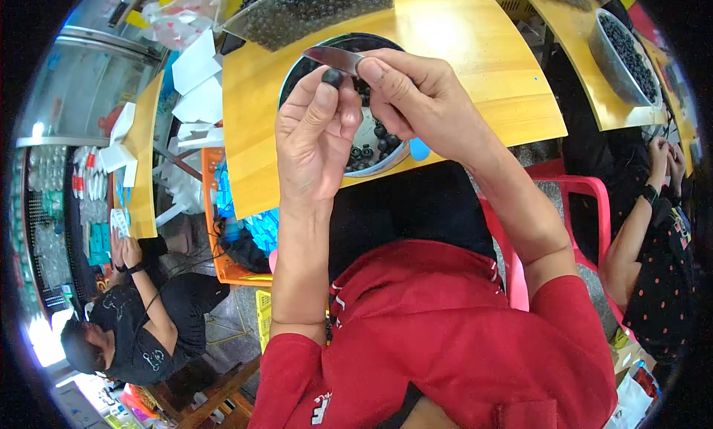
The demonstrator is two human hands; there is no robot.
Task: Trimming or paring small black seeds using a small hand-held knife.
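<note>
Over a round bowl (377,166), my left hand (312,143) pinches a single dark blueberry (332,78) between thumb and fingertips. My right hand (423,102) grips a small knife (334,57), its thumb pressed along the metal; the handle is hidden in the palm. The blade points left and lies just above the berry; whether the two touch I cannot tell. More dark berries (385,138) lie in the bowl below, partly covered by my hands.
The bowl stands on a wooden table (490,95). Behind it is a clear tub (297,20) full of dark berries. An orange crate (230,269) with blue packets is at left. One person (148,317) sits left, another (653,243) right, near a berry-filled basin (624,57).
</note>
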